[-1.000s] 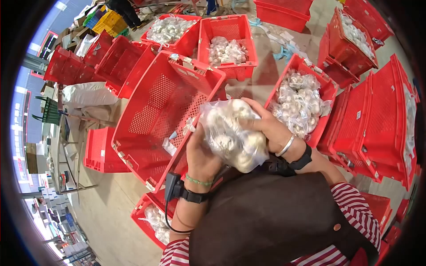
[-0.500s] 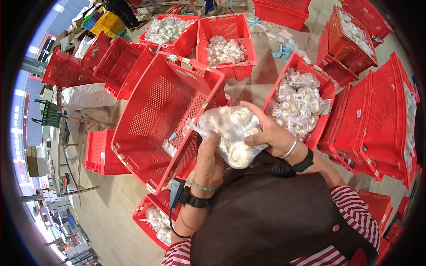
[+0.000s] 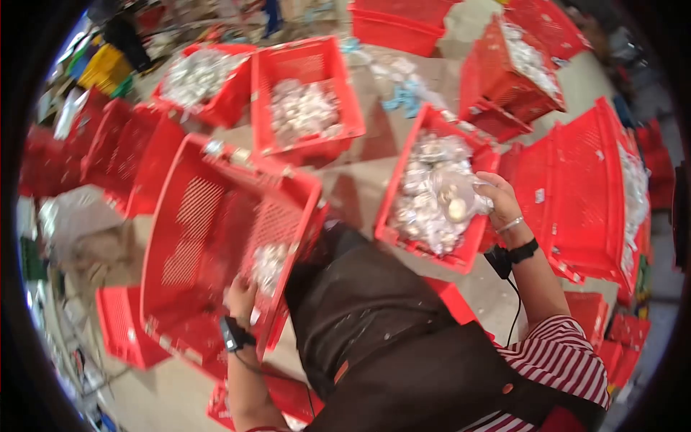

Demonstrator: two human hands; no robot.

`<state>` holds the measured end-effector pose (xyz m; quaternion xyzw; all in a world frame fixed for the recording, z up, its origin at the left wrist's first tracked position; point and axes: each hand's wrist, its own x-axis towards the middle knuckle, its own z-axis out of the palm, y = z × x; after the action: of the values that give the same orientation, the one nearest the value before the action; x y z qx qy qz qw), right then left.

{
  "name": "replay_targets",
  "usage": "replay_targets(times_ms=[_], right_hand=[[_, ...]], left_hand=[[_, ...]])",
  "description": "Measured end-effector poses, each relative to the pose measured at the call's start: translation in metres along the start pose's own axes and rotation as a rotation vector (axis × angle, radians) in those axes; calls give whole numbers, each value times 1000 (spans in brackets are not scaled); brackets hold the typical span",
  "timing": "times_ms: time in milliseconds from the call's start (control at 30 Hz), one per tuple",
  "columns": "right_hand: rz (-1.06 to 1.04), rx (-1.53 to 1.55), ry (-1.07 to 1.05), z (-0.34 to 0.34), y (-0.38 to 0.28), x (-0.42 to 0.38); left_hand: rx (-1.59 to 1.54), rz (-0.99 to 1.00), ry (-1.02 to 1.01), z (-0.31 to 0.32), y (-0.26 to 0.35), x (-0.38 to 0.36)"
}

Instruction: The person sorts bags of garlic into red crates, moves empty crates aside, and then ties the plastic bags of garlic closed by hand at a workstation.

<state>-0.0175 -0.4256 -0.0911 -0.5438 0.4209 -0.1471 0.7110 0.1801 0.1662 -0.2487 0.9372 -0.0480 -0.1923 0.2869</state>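
My right hand is closed on the gathered end of a clear plastic bag of whitish, roundish produce, perhaps garlic or mushrooms. That bag hangs over a red crate holding several similar bags. My left hand reaches into a large tilted red crate, its fingers blurred but apparently loose and apart. Just beyond those fingers, another bag of the white produce lies against the crate's right inner side. Whether the fingertips touch this bag is not clear.
Two red crates of bagged produce stand ahead, one at the left and one nearer the middle. Stacked red crates rise on my right, with more crates at far left. Blue scraps litter the floor.
My hands have parted from the bag they both held. A bag now lies in the tilted crate by my left hand, and my right hand has moved right and holds a bag. The view has shifted.
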Motion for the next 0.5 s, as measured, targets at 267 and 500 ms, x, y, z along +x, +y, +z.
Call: replay_targets(times_ms=[267,500], right_hand=[[-103,95,368,-48,-15,109],[385,-306,128,-12,111,81]], left_hand=[[383,-2,-254,103,-64,56],[393,-171,-371,121,-31,82]])
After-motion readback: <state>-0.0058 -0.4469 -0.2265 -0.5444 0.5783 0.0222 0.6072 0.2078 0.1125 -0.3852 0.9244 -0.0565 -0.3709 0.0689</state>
